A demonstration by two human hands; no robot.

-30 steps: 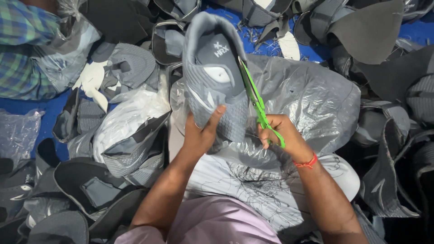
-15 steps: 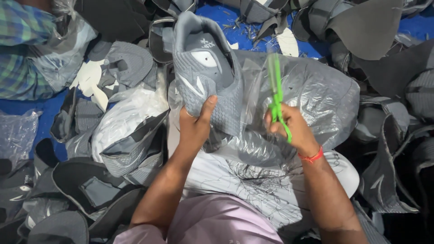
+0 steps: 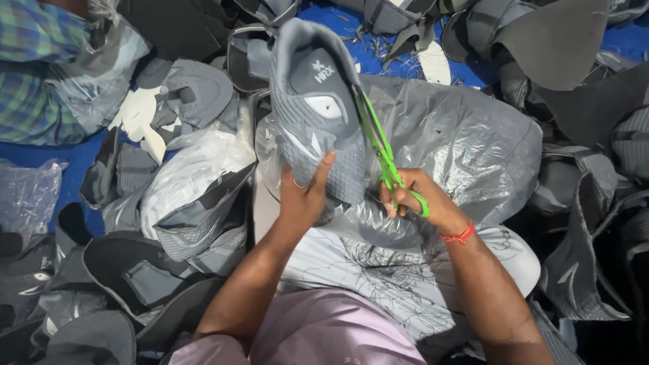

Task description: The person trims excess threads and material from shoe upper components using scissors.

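grey shoe upper (image 3: 318,115), green scissors (image 3: 382,152), hands (image 3: 304,199)

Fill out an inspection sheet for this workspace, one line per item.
Surface: blue sheet, mostly buried; lap covered by a grey plastic bag.
Job's things: grey shoe upper held up; green scissors with blades along its right edge.
Clutter: piles of grey and black shoe uppers all around, white cut-outs, loose threads on the lap.
Grippers: left hand grips the upper's lower end; right hand holds the scissors, fingers in the handles.
Cables: nothing seen.
Surroundings: another person's checked sleeve at top left.
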